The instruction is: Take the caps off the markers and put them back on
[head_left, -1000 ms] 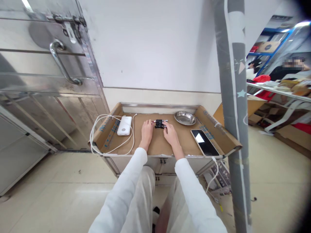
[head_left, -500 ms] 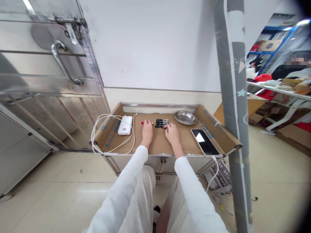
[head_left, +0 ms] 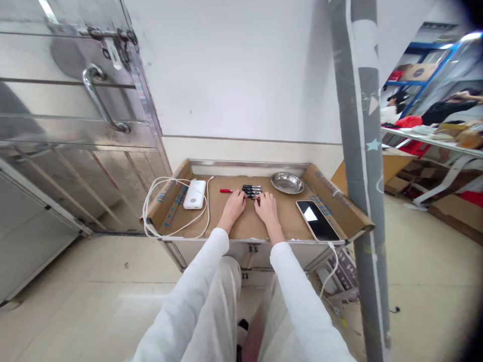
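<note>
Several black marker pens (head_left: 251, 187) lie side by side in a stack of rows on the brown cardboard top. My left hand (head_left: 234, 205) has its fingers curled and pinched at the left end of the nearest black marker. At that marker's right end, my right hand (head_left: 267, 207) closes its fingertips on it. Part of this marker is covered by my fingers. A red pen (head_left: 226, 191) lies on its own to the left, beyond my left hand and apart from it.
A round steel dish (head_left: 288, 183) stands at the back right, and a phone (head_left: 317, 220) with a cable lies at front right. On the left is a white power bank (head_left: 195, 194) with a looped white cable. Raised cardboard sides (head_left: 341, 206) edge the surface. A wrapped grey pole (head_left: 362, 151) stands at right.
My left hand has left the red pen and moved right to the black markers. My right hand stays at their right end.
</note>
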Demonstrator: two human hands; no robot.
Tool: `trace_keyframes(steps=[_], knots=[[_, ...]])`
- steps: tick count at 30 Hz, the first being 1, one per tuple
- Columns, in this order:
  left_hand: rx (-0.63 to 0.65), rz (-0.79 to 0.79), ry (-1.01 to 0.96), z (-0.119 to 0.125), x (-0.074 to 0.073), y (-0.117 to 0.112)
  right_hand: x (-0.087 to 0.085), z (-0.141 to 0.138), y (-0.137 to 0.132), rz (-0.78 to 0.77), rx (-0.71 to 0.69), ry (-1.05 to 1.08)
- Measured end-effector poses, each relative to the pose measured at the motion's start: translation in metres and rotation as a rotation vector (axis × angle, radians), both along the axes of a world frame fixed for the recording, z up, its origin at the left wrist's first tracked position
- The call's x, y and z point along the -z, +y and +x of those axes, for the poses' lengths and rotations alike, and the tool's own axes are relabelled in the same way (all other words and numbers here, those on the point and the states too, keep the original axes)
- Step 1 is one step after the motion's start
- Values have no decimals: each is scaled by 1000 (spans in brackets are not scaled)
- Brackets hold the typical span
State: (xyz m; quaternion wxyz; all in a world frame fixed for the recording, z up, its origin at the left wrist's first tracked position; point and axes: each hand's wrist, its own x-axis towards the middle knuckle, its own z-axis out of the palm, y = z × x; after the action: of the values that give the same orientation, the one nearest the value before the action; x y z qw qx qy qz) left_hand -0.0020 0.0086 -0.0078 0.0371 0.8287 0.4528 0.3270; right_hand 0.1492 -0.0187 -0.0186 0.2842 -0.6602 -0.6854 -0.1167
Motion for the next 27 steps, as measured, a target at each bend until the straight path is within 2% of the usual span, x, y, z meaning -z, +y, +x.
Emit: trace_keyframes(steps=[7, 14, 19, 24, 27], knots=[[34, -48, -31, -1, -2, 1, -4, 0, -1, -70, -97, 3], [177, -130, -123, -2, 2, 6, -3, 2, 1, -83, -176, 9], [212, -158, -172, -2, 2, 7, -2, 2, 2, -75, -213, 12], [203, -39, -62, -2, -2, 3, -3, 4, 1, 10, -216, 133], [231, -37, 45, -3, -5, 0, -4, 6, 0, 111, -219, 270]])
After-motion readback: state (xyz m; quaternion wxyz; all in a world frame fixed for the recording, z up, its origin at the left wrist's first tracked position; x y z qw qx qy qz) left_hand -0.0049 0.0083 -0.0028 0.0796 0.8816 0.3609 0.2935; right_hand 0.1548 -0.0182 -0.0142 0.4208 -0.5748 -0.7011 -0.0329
